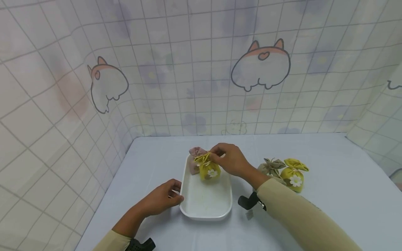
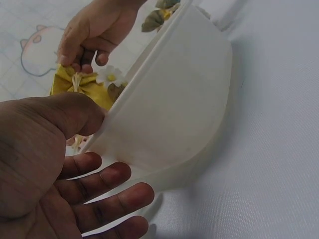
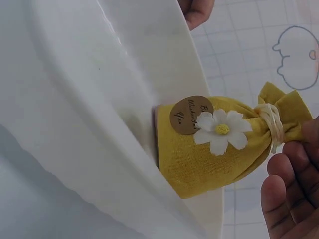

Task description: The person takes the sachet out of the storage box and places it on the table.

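My right hand (image 1: 231,161) pinches the gathered neck of a yellow cloth sachet (image 1: 208,171) over the far end of a white tray (image 1: 205,204). In the right wrist view, the yellow sachet (image 3: 214,167) carries a white flower, a round brown tag and a pale tie. A pinkish sachet (image 1: 193,168) stands beside it in the tray, partly covered by the yellow one. My left hand (image 1: 161,199) is at the tray's left side. The left wrist view shows its thumb at the rim and its other fingers extended, loosely spread.
To the right of the tray, partly behind my right forearm, are a grey-brown sachet (image 1: 272,168) and another yellow sachet (image 1: 294,176) with a white flower. A white cloth covers the table (image 1: 150,157). Grid-patterned curtains (image 1: 194,69) stand behind and at the sides.
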`<action>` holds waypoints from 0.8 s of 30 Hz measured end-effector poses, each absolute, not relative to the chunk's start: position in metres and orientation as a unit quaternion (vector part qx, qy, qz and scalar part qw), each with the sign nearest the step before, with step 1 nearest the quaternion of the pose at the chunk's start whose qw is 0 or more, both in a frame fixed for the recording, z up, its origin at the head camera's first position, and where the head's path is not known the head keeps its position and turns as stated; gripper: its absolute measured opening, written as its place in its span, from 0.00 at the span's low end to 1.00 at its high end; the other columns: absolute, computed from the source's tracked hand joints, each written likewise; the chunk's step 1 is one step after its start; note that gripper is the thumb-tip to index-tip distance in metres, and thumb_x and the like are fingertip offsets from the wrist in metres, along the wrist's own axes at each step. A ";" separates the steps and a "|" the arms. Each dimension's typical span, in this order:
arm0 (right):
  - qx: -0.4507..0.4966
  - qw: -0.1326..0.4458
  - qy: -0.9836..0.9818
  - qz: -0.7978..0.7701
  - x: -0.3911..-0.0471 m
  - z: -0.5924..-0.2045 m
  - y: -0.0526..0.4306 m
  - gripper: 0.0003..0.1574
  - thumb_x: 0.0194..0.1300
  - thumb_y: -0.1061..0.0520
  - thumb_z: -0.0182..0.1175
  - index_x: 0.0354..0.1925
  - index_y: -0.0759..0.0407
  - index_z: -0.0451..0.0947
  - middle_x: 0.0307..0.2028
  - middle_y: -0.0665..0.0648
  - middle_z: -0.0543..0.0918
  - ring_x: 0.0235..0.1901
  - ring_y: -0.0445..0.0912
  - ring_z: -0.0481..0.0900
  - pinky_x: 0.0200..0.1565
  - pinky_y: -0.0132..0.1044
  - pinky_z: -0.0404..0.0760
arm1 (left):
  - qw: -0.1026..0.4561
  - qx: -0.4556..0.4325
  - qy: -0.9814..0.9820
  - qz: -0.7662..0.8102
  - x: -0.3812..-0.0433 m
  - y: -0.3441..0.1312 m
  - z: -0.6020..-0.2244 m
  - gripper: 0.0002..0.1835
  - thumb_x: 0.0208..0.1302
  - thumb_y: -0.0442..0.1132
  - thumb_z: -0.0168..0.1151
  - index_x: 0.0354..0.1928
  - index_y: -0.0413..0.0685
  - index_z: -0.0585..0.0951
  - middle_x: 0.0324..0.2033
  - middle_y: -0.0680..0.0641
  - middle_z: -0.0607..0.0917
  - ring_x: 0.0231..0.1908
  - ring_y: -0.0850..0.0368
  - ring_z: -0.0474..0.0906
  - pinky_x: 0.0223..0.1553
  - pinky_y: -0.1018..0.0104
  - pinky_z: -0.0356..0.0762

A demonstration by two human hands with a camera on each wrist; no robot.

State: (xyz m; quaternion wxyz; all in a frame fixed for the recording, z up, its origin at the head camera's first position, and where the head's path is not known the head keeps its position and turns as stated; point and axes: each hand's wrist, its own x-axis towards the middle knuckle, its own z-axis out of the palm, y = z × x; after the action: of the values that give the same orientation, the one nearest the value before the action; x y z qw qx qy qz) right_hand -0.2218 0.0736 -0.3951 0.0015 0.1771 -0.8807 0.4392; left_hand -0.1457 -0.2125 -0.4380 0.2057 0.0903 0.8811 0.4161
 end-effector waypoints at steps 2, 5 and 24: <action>0.173 0.003 -0.882 0.439 -0.221 -0.393 0.076 0.07 0.71 0.49 0.66 0.44 0.48 0.85 0.37 0.44 0.85 0.42 0.45 0.81 0.47 0.48 0.82 | 0.205 0.089 0.881 0.417 -0.145 -0.212 -0.438 0.25 0.67 0.44 0.70 0.61 0.43 0.75 0.50 0.49 0.82 0.50 0.53 0.81 0.46 0.53 0.82; 0.172 0.011 -0.882 0.438 -0.220 -0.390 0.078 0.06 0.71 0.50 0.66 0.44 0.48 0.85 0.36 0.44 0.85 0.41 0.46 0.81 0.45 0.47 0.82 | 0.204 0.090 0.881 0.418 -0.145 -0.213 -0.439 0.25 0.67 0.44 0.70 0.61 0.43 0.75 0.50 0.48 0.82 0.50 0.52 0.81 0.46 0.53 0.82; 0.170 0.036 -0.892 0.418 -0.211 -0.370 0.101 0.06 0.72 0.50 0.66 0.45 0.48 0.85 0.38 0.46 0.85 0.40 0.45 0.81 0.40 0.41 0.83 | 0.202 0.093 0.883 0.412 -0.146 -0.213 -0.437 0.25 0.68 0.44 0.70 0.62 0.43 0.75 0.52 0.48 0.82 0.50 0.53 0.81 0.48 0.52 0.82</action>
State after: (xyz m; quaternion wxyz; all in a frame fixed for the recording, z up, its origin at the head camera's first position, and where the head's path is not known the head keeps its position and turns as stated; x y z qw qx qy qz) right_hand -0.2113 0.1009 -0.3700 0.0364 0.1701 -0.8918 0.4177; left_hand -0.1457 -0.2130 -0.4373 0.2021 0.0933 0.8834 0.4124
